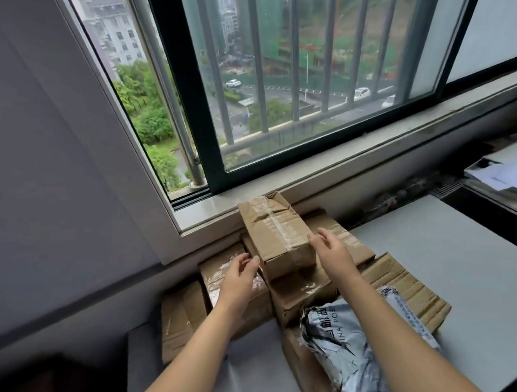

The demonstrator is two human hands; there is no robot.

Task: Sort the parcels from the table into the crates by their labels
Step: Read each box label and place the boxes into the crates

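Nearest us, under the right forearm, a crumpled grey plastic mailer bag with dark print [345, 351] lies on a flat brown corrugated cardboard box [408, 289]. Left of the left forearm sits a low brown cardboard box [180, 318], partly hanging off the pale grey table [467, 258].

Under the left hand [241, 280] we see a brown carton wrapped in shiny clear tape [215, 272]. The left hand's fingers are loosely spread and hold nothing, with the tips just beside the lower left corner of the top parcel. The right hand [333, 253] is the same, fingers loose and apart and gripping nothing, at that parcel's right edge. We cannot tell whether either hand touches it.

Between the two hands is the top parcel, a creased brown cardboard box with a clear tape strip along its lid [277, 234]. It is stacked on a wider taped brown box [302, 293], and its far end leans against the wall under the grey window sill [310, 174].

Beyond the right hand, far right, white papers [504, 171] lie on a dark surface. Past the sill is a dark-framed window with grey vertical bars [258, 59].
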